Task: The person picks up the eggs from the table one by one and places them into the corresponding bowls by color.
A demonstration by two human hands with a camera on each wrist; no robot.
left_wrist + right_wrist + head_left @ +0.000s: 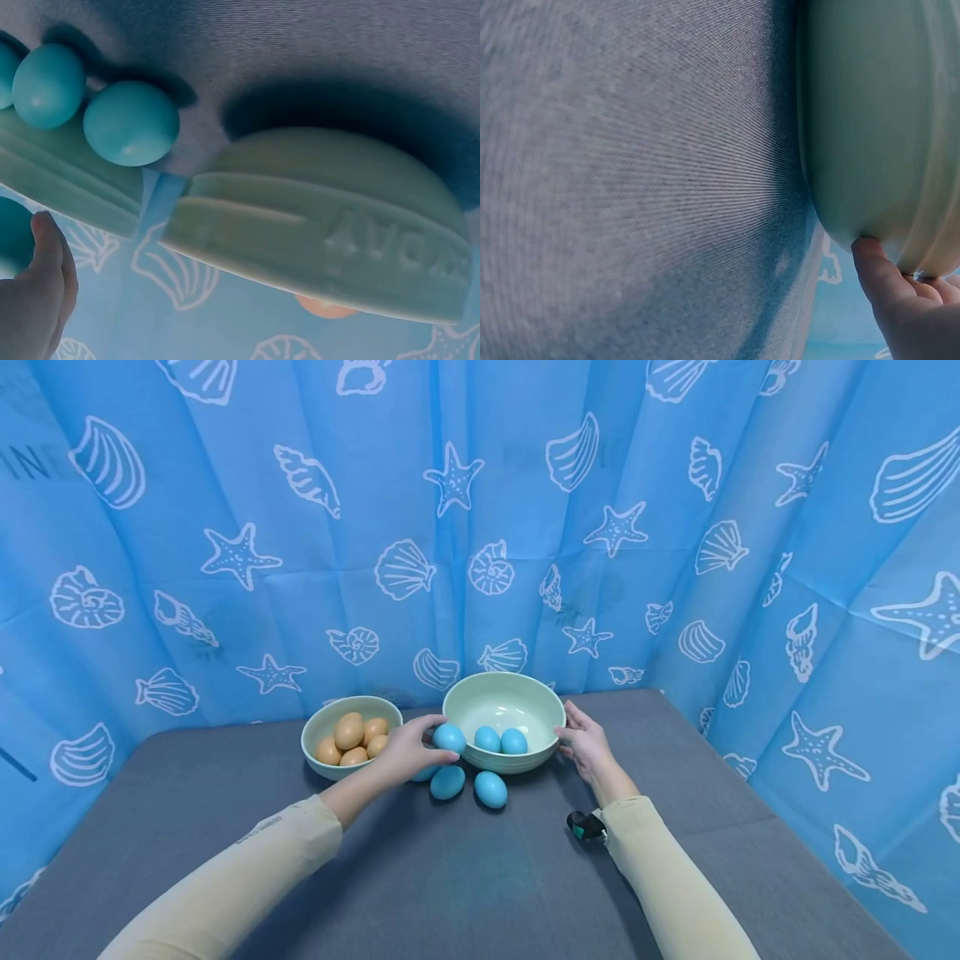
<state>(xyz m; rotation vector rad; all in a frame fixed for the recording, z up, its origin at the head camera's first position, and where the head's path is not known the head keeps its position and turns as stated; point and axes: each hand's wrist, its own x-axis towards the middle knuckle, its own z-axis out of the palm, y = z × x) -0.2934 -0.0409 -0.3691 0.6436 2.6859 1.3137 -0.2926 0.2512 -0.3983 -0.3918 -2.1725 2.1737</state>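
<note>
My left hand (411, 750) pinches a blue egg (449, 737) just at the left rim of the larger pale green bowl (491, 763). In the left wrist view, the thumb and fingers show at the lower left around that egg (13, 238). Inside the bowl lie two more blue eggs (487, 739). Several blue eggs (491, 790) rest on the table in front of it, one partly hidden behind my left hand. My right hand (588, 745) grips the bowl at its right side; the right wrist view has its fingertips (868, 246) against the outer wall.
Left of the larger bowl stands a smaller pale green bowl (321, 767) with raised lettering, holding several brown eggs (348, 731). A grey cloth covers the table (465, 877). Behind and to the right hangs a blue curtain (450, 568) with shells and starfish.
</note>
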